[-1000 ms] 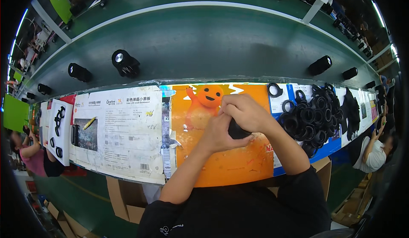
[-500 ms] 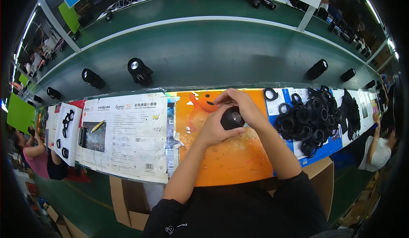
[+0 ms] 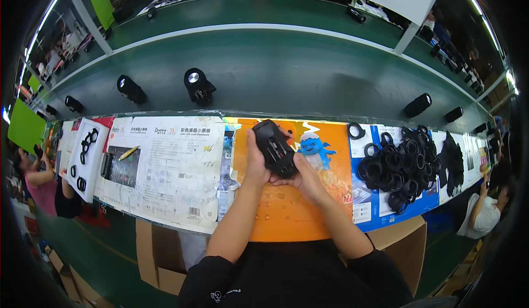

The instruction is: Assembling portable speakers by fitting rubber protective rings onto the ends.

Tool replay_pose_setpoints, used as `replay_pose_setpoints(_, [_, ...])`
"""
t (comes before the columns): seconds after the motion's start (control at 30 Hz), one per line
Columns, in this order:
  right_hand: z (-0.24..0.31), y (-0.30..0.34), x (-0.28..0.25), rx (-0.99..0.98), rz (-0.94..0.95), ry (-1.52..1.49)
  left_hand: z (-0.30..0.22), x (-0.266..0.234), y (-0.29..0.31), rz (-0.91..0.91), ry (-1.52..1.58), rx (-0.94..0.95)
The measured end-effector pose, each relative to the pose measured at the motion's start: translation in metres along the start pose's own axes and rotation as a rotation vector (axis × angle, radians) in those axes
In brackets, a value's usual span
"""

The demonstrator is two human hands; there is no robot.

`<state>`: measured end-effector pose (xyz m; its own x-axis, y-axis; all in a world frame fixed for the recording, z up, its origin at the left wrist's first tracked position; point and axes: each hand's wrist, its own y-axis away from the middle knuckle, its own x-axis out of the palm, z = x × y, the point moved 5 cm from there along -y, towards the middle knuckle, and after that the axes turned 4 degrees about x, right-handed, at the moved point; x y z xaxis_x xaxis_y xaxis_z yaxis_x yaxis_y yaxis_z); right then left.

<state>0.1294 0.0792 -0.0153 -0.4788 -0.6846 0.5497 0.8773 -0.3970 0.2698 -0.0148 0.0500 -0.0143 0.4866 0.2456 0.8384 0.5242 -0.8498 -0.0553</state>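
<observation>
Over the orange sheet (image 3: 292, 214) on the bench, both my hands hold a black cylindrical speaker (image 3: 270, 137). Its side faces up, showing a recessed opening with narrow slots and small details too fine to read. My left hand (image 3: 255, 162) wraps the speaker's left side, thumb along its edge. At the lower right end, my right hand (image 3: 305, 180) supports it with the thumb on the side and fingers underneath, partly hidden. Right of the sheet lies a heap of black rings (image 3: 405, 159), with one loose black ring (image 3: 362, 134) near the bench's far edge.
Beyond the bench, a green conveyor belt (image 3: 275, 82) carries similar black speakers (image 3: 197, 87). A white printed board (image 3: 176, 186) lies left, with a yellow pen (image 3: 128, 153) on it. Farther left is a white tray (image 3: 88, 184) of rings. Cardboard boxes (image 3: 149, 258) stand below. Co-workers sit either side.
The speaker has been turned from its round end facing up to its slotted side facing up, and shifted slightly left. My right hand has moved from above it to its lower end.
</observation>
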Motion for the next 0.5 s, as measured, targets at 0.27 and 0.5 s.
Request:
replay_pose_setpoints(0.27, [0.033,-0.003,-0.005,-0.245,-0.363,-0.001,0.010,-0.006,-0.008,-0.017,-0.187,-0.073])
replay_pose_setpoints(0.5, [0.168,-0.028,-0.025,-0.773,-0.543,0.903,0.026,-0.010,-0.008,-0.092,-0.454,-0.003])
